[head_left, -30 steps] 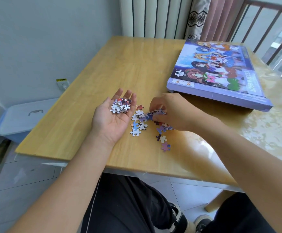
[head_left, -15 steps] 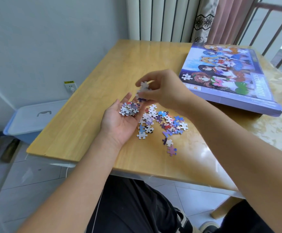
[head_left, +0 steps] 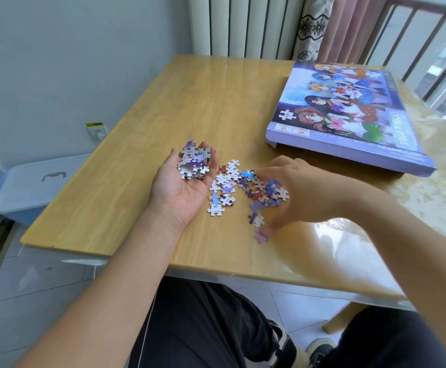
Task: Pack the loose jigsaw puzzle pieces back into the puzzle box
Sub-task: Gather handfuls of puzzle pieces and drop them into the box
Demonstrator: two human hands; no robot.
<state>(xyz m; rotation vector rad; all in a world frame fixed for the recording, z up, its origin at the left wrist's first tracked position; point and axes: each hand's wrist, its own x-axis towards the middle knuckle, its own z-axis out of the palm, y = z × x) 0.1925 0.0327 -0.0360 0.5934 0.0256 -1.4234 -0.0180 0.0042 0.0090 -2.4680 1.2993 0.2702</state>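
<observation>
Loose puzzle pieces are spread in a low scatter on the wooden table, on its near half. All positions below are given relative to this scatter.

A second lot, a stack of pieces, is carried just left of the scatter, piled on the fingers of the left hand. That hand is turned palm up, its back resting on the table; the fingers are slightly cupped under the stack, not closed over it. The heel of the palm lies nearer the table's front edge than the scatter does.

The right hand is placed over the right side of the scatter, palm down, motion-blurred. Its fingers are curved and spread, with the fingertips down at the near end of the scatter, touching or nearly touching a pale single piece. Whether any piece is pinched cannot be told: blur and the hand itself hide the contact. One mauve outlier piece is noted at the nearest edge of the scatter, just beside those fingertips.

The puzzle box lies beyond and to the right of the scatter, well apart from both hands, flat, picture side up, lid on.

Left of the scatter, off the table, a blue bin with a white lid is seen on the floor, with a wall socket above it.
</observation>
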